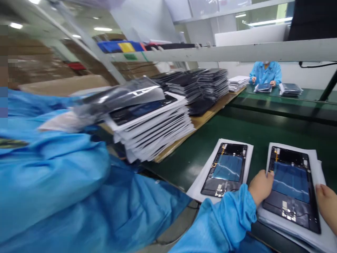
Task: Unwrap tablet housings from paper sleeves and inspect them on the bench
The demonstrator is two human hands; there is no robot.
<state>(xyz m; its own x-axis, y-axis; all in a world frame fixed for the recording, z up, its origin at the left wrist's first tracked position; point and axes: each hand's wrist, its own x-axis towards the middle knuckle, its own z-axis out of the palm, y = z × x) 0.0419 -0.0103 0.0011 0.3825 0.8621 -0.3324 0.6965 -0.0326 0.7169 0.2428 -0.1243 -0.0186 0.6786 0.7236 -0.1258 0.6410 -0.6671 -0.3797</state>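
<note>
Blue film covered the tablet panel (292, 188), which lay on a white sheet at the near right of the green surface (252, 130). The left hand (260, 186) curled its grip over the panel's left edge; the right hand (328, 205) touched its right edge, grip unclear. A second panel (226, 168) lay just beside, left.

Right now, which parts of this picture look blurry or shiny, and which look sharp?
In the head view, the plastic bag and blue sleeve at left are smeared by motion blur; ceiling lights glare off the bag. The tablet between the left hand and right hand is fairly sharp, as is the second tablet. Straight rails bend near the edges.
</note>
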